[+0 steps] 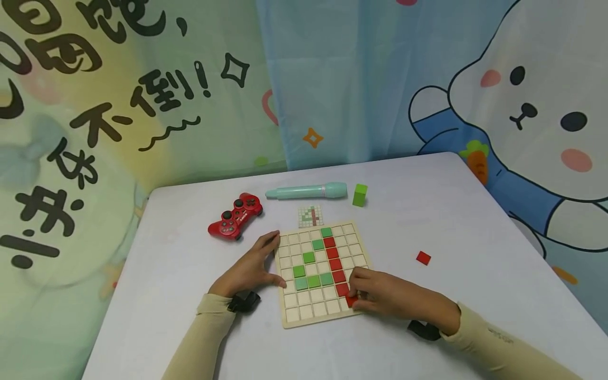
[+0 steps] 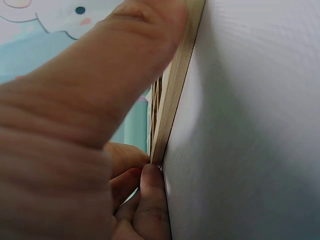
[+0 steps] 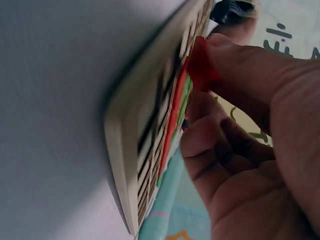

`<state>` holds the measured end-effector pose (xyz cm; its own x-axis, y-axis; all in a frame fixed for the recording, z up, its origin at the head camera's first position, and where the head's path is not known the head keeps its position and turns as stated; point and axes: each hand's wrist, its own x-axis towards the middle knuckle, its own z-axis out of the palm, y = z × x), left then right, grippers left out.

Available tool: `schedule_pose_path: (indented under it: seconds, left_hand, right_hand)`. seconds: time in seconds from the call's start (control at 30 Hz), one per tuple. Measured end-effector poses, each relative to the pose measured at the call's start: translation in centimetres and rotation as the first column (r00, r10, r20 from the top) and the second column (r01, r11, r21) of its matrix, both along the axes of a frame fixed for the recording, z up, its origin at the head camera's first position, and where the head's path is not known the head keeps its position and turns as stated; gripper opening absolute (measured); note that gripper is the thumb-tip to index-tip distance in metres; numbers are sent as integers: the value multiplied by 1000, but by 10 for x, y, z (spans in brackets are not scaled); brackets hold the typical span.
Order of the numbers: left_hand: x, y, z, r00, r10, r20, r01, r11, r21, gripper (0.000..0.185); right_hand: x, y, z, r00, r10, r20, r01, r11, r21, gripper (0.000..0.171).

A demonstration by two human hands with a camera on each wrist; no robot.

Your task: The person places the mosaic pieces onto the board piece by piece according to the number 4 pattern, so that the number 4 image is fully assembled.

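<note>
A wooden grid board (image 1: 313, 321) lies flat on the table, holding a column of red square tiles (image 1: 335, 264) and several green tiles (image 1: 309, 257). My left hand (image 1: 249, 271) rests along its left edge, thumb on the lower side and fingertips at the far corner. Between thumb and fingers, my right hand (image 1: 391, 295) pinches a red tile (image 3: 201, 67), tilted over the board's near right part at the bottom of the red column. Another red tile (image 1: 424, 258) lies loose on the table to the right.
Beyond the board lies a small pattern card (image 1: 310, 217) with a similar grid. Farther back are a mint-coloured tube (image 1: 306, 191) and a green block (image 1: 360, 195). A red game controller (image 1: 236, 216) sits back left. A printed curtain (image 1: 332, 84) hangs behind the white table (image 1: 475, 221).
</note>
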<state>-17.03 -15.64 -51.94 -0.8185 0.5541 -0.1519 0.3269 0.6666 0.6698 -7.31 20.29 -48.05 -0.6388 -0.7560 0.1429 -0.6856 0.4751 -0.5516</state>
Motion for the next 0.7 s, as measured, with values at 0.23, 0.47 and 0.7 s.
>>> schedule_pose_path:
  seconds: [0.23,0.47,0.7]
  left_hand:
    - [0,0,1,1000,-4,1,4,1000,-2,126]
    - [1,-1,0,1000,-5,12,5,1000,-3,126]
    - [-1,-1,0,1000,-3,5,3,1000,-4,127]
  right_hand:
    - [2,-7,-6,1000,-6,9,6,999,40,16]
    - [3,-12,-9,998,31,-57,-29,999,38,16]
    - [2,-13,-8,993,61,-104,-57,998,41,14]
